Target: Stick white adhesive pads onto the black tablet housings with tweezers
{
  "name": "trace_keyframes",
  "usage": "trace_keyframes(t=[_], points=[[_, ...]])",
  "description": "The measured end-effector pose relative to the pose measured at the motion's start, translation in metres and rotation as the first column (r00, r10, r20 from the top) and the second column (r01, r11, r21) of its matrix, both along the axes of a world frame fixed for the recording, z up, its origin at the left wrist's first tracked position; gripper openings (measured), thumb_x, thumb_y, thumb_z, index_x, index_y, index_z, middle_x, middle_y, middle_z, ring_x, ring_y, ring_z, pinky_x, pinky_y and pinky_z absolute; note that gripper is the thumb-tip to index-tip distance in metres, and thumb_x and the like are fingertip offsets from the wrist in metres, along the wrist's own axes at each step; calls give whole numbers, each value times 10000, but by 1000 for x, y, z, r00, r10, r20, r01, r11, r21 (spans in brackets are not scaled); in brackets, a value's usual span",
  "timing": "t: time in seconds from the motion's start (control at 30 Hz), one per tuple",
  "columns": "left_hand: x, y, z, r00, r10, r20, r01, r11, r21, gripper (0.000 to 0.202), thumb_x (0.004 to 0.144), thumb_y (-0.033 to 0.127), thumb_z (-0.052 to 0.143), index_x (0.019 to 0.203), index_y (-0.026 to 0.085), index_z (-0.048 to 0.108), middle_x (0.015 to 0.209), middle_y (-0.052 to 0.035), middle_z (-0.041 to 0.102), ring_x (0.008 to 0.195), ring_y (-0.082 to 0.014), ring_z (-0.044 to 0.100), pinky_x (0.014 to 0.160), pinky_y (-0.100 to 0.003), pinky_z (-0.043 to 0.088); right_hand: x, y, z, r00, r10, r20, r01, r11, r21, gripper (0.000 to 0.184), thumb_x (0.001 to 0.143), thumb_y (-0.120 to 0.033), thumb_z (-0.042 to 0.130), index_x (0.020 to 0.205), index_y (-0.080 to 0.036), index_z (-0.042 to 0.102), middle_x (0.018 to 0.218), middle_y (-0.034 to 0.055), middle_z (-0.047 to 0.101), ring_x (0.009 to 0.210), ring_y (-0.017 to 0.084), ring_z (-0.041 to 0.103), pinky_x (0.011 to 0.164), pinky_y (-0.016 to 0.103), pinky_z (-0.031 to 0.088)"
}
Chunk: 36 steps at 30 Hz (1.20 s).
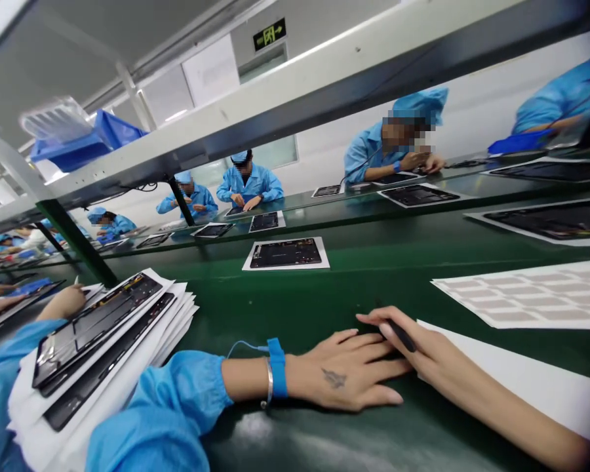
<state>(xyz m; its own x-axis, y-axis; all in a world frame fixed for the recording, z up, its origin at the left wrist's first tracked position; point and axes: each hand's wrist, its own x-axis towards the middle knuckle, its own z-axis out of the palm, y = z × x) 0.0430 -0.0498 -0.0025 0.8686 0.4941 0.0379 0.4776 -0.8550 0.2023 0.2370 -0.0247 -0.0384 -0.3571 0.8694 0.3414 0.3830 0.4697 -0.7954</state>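
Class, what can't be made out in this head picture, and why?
In the head view:
Palm of the left hand: faces down, hidden by the hand itself.
Full shape of the black object: partly hidden by the right hand.
Inside of the stack: covered by its top layers.
Rest of the patterned sheet: cut by right edge.

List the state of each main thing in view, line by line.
Left hand: open, palm down, fingers spread
Right hand: gripping a dark tool
Blue wrist strap: fastened on the left wrist, cord attached
Stack at left: uneven, dark panels among white sheets
Central black panel: flat on its white sheet
Patterned sheet: lying flat
Plain white sheet: flat, partly hidden
Blue tray on the shelf: holding clear plastic
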Motion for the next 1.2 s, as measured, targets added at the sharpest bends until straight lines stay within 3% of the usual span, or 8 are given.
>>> trace_keyframes(t=[0.17,0.4,0.9,1.2], points=[[-1,0,-2,999,-19,-27,19,999,32,469,1040,387,373,1482,232,366,1525,-55,392,1457,-213,277,1215,-426,203,3,-1,0,995,66,81,-61,996,-70,406,926,-612,407,976,-274,625,997,68,761,917,266,731,814,371,593],[-1,2,-11,1000,-13,-20,15,997,71,445,1041,381,372,1457,227,406,1521,-34,409,1462,-190,276,1223,-396,186,4,0,4,990,55,126,-48,997,-59,447,892,-655,421,974,-281,650,1035,87,762,945,295,730,818,400,596],[-2,3,-12,1000,-21,15,20,999,33,441,1036,374,369,1445,224,432,1488,-50,446,1441,-211,314,1197,-429,244,3,-2,8,988,73,133,-66,996,-57,409,911,-623,420,983,-278,628,1011,73,764,910,277,735,808,382,595],[1,2,-10,998,-31,-55,40,985,169,431,1034,368,391,1409,172,473,1479,-64,462,1416,-202,349,1187,-386,264,4,-2,6,983,65,174,-58,997,-48,469,897,-670,388,986,-287,643,1008,72,765,925,284,733,814,388,596]])
